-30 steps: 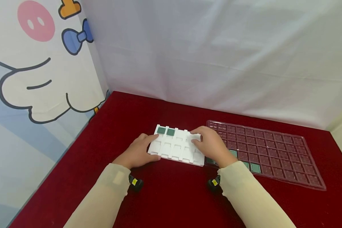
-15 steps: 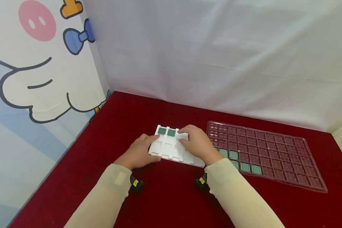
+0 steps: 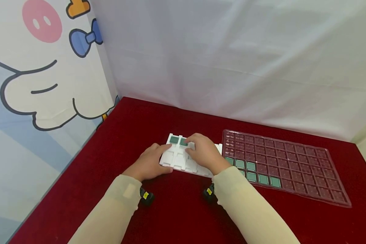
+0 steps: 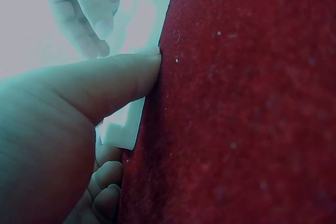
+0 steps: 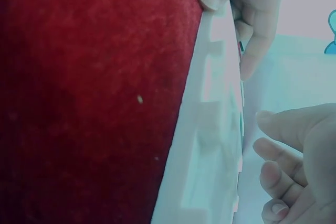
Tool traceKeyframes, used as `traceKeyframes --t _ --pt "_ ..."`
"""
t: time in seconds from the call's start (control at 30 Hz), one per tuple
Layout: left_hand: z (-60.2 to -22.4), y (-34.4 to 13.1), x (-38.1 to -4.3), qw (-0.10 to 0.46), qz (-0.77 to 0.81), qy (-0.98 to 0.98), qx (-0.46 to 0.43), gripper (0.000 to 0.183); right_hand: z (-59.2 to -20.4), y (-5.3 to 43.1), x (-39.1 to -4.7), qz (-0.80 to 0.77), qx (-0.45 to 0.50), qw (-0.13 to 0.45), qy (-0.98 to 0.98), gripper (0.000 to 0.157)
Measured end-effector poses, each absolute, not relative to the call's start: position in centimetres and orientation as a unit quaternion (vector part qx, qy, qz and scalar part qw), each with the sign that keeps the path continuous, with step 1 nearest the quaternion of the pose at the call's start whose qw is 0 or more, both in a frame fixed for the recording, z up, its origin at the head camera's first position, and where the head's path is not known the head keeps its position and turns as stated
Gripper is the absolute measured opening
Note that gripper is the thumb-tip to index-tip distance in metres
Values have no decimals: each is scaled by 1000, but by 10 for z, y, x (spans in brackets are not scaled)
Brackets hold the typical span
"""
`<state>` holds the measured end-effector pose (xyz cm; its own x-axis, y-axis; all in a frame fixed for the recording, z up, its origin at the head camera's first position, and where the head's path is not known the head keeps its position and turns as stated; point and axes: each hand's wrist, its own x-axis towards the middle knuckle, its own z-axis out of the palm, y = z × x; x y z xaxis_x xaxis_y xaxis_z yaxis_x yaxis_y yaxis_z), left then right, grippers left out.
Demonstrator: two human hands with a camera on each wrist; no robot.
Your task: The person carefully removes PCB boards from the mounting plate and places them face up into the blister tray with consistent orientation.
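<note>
In the head view, my left hand [image 3: 150, 163] grips the left end of a white compartment tray [image 3: 177, 157], its thumb along the front edge. Two green square pieces [image 3: 174, 139] lie in the tray's back row at the left. Over the tray is my right hand [image 3: 205, 151], index finger and thumb apart, with the index fingertip right at the second green piece [image 3: 183, 142]. The right wrist view shows a gap between the right thumb and fingers [image 5: 278, 153], nothing held there. The right hand and forearm hide much of the tray's right part.
A clear plastic tray [image 3: 289, 159] with many square pockets lies to the right on the red tabletop [image 3: 177, 210]. Several green squares [image 3: 251, 176] sit in its front left pockets. A white curtain [image 3: 231, 67] stands behind, a printed cartoon sheet [image 3: 58, 108] at the left.
My right hand has moved left across the white tray, from its right end to beside the second green piece, uncovering more green squares in the clear tray. My left hand keeps its grip.
</note>
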<state>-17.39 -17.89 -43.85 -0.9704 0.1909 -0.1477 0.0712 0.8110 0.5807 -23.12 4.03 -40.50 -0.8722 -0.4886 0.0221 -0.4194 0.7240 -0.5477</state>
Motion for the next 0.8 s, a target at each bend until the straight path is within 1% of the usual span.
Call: traceKeyframes --t 0.27,0.5,0.8 --pt "-437 -178 -174 101 300 946 70 87 -406 33 -240 -259 -258 52 929 27" --pt "-438 -178 -173 99 297 947 72 87 -412 22 -250 -226 -268 57 935 29" --pt "-438 -178 -174 98 295 948 72 88 -412 17 -253 -214 -249 60 943 29"
